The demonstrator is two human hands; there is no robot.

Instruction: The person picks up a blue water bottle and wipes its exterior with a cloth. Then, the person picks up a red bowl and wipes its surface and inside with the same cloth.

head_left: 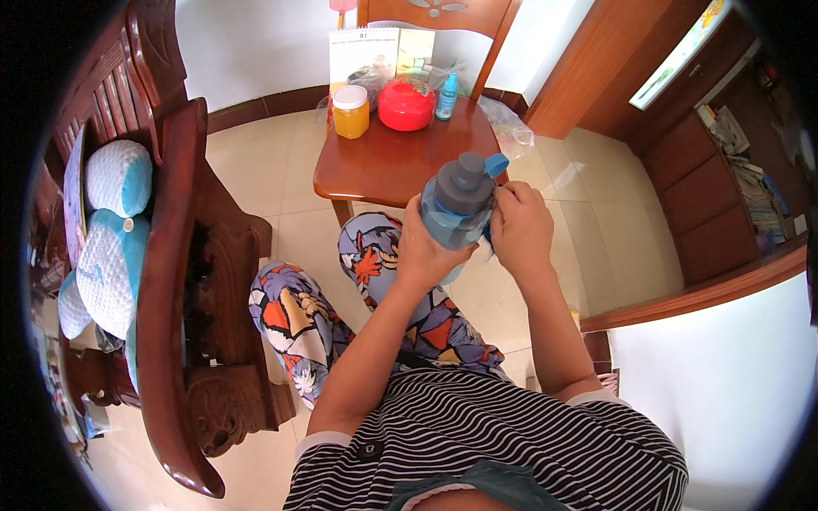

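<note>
A translucent blue water bottle (447, 223) with a dark grey lid (465, 189) and a blue carry loop (496, 164) stands nearly upright over my lap. My left hand (419, 254) is wrapped round its body from the left, thumb across the front. Close against the bottle's right side, my right hand (522, 223) has its fingers bent together just below the lid. A small dark piece shows by those fingertips, but what they pinch is mostly hidden.
Ahead is a wooden chair (341, 166) bearing a yellow jar (350, 119), a red round container (406, 109), a blue spray bottle (446, 97) and a calendar (363, 58). A carved wooden bench (175, 255) with a white-and-blue cushion (106, 272) stands left. Bookshelves (758, 187) are at right.
</note>
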